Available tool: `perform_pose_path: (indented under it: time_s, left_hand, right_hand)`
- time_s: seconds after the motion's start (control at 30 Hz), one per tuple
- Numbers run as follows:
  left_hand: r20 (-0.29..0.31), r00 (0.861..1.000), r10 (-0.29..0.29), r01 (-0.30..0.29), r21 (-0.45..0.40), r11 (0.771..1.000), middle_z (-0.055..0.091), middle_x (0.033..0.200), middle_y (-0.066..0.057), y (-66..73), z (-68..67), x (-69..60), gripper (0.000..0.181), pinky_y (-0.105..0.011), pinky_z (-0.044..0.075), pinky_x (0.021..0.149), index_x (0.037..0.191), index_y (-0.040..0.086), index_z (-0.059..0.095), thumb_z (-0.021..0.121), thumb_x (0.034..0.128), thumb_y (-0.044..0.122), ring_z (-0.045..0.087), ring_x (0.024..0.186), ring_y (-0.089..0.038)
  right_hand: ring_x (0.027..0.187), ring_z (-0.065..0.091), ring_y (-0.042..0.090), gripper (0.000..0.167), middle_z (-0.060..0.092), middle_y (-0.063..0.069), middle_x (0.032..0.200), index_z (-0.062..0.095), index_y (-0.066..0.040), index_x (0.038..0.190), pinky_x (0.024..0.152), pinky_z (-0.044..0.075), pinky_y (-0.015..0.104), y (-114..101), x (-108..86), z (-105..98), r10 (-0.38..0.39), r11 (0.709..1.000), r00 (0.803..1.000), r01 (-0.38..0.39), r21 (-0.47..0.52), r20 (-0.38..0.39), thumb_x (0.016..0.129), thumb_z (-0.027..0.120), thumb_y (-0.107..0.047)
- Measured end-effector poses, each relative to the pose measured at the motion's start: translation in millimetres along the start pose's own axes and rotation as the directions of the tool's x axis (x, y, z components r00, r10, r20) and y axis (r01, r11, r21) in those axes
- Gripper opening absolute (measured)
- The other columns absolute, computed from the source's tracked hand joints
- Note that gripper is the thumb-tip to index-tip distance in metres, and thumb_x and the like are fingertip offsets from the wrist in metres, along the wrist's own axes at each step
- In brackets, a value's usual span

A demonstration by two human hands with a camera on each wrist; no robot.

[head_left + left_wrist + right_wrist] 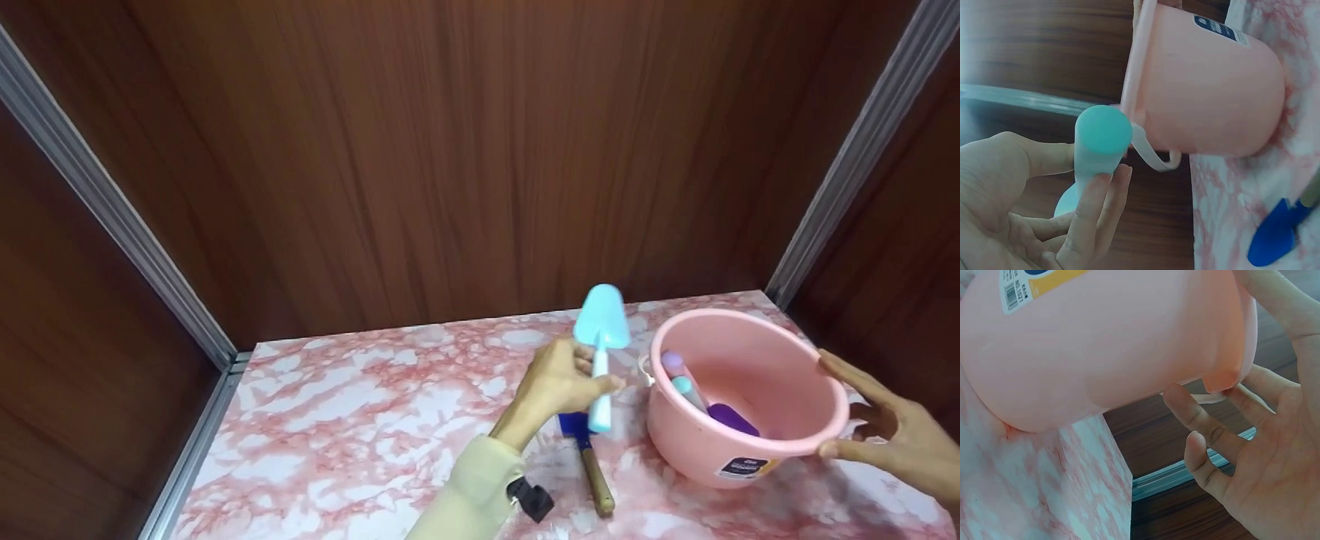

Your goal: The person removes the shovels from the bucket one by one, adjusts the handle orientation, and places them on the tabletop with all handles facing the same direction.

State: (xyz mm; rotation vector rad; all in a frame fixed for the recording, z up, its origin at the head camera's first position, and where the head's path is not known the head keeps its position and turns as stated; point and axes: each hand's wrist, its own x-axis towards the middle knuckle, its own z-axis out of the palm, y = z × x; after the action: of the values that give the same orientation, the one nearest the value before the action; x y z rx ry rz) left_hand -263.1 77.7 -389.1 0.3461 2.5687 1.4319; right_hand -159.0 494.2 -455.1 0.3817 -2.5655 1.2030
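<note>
My left hand (559, 379) holds a light-blue garden trowel (602, 319) by its white handle, pinched between thumb and fingers. The blade points up and away; the handle's teal end (1105, 130) faces the left wrist camera. To the right stands a pink bucket (709, 454), upright. My right hand (892, 435) grips its right side at the rim, thumb and index finger apart on the edge, the other fingers loose beneath. Inside the bucket lie a purple tool (731, 420) and handles with a lilac end (673, 361) and a teal end (682, 385).
A blue trowel with a wooden handle (598, 484) lies on the pink-and-white marbled table (337, 420), below my left hand. The bucket's pale carrying handle (1154, 157) hangs at its side. Brown wood panels (420, 165) with metal edge strips (112, 187) enclose the table.
</note>
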Motion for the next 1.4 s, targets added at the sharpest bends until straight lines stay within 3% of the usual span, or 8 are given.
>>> perform_pose_path:
  time_s: [0.2,0.47,0.7,0.9,1.03,1.2,1.4]
  left_hand:
    - [-0.023,1.000,-0.003,0.002,-0.049,0.999,0.077,0.092,0.002,-28.7,-2.1,-5.6,0.031,-0.027,0.060,0.076,0.106,0.008,0.076,0.090,0.0828,0.022,0.071,0.082,-0.009]
    - [-0.025,1.000,-0.002,0.000,-0.094,0.996,0.075,0.089,0.000,-56.5,0.6,-12.2,0.030,-0.027,0.058,0.073,0.107,0.006,0.074,0.089,0.0859,0.021,0.070,0.079,-0.012]
    - [-0.030,0.999,-0.042,0.037,-0.146,0.989,0.074,0.091,0.000,-77.0,7.4,-18.2,0.034,-0.026,0.059,0.071,0.110,0.004,0.073,0.090,0.0865,0.022,0.069,0.079,-0.012]
    - [-0.040,0.996,-0.083,0.073,-0.206,0.976,0.074,0.095,-0.003,-95.9,14.8,-21.5,0.046,-0.029,0.063,0.068,0.123,-0.003,0.067,0.088,0.0881,0.019,0.072,0.079,-0.014]
    - [-0.037,0.994,-0.098,0.085,-0.267,0.960,0.072,0.095,-0.006,-110.0,19.6,-23.6,0.045,-0.033,0.064,0.063,0.122,-0.005,0.065,0.087,0.0882,0.013,0.072,0.076,-0.016]
    - [-0.031,0.992,-0.119,0.104,-0.310,0.945,0.073,0.096,-0.009,-122.5,23.0,-25.7,0.045,-0.040,0.066,0.063,0.123,-0.008,0.063,0.086,0.0888,0.011,0.075,0.074,-0.019]
    - [-0.037,0.987,-0.157,0.141,-0.280,0.950,0.073,0.096,-0.008,-130.2,25.5,-25.3,0.044,-0.034,0.065,0.061,0.121,-0.006,0.063,0.087,0.0879,0.012,0.075,0.077,-0.018]
  right_hand:
    - [0.098,0.072,0.000,0.109,0.047,-0.027,0.159,0.033,-0.005,0.166,0.069,0.052,0.022,1.5,0.2,-0.9,-0.016,1.000,1.000,0.016,0.016,0.006,0.072,0.084,0.019]
    - [0.101,0.072,-0.001,0.109,0.040,-0.024,0.167,0.032,-0.005,0.167,0.065,0.051,0.025,2.9,2.2,-1.7,-0.003,0.999,1.000,0.003,0.038,0.010,0.073,0.082,0.021]
    - [0.095,0.074,0.003,0.112,0.053,-0.024,0.156,0.032,-0.003,0.166,0.056,0.049,0.029,4.0,1.9,-1.3,-0.018,0.998,1.000,0.018,0.059,-0.004,0.070,0.082,0.025]
    - [0.101,0.072,-0.001,0.111,0.044,-0.025,0.164,0.031,-0.005,0.167,0.060,0.051,0.027,4.8,2.2,1.8,-0.019,0.999,1.000,0.019,0.044,0.010,0.073,0.082,0.022]
    - [0.098,0.073,0.000,0.111,0.048,-0.024,0.160,0.031,-0.005,0.167,0.059,0.052,0.027,4.8,3.3,2.5,-0.024,0.998,1.000,0.023,0.055,0.010,0.072,0.082,0.024]
    - [0.101,0.073,0.000,0.110,0.048,-0.022,0.162,0.031,-0.003,0.166,0.060,0.051,0.027,4.7,5.0,2.8,-0.034,0.996,0.999,0.033,0.081,0.011,0.072,0.080,0.025]
    - [0.094,0.074,0.003,0.112,0.054,-0.021,0.156,0.031,-0.001,0.166,0.056,0.048,0.029,6.1,4.2,3.6,-0.032,0.991,0.999,0.032,0.130,-0.002,0.070,0.080,0.028]
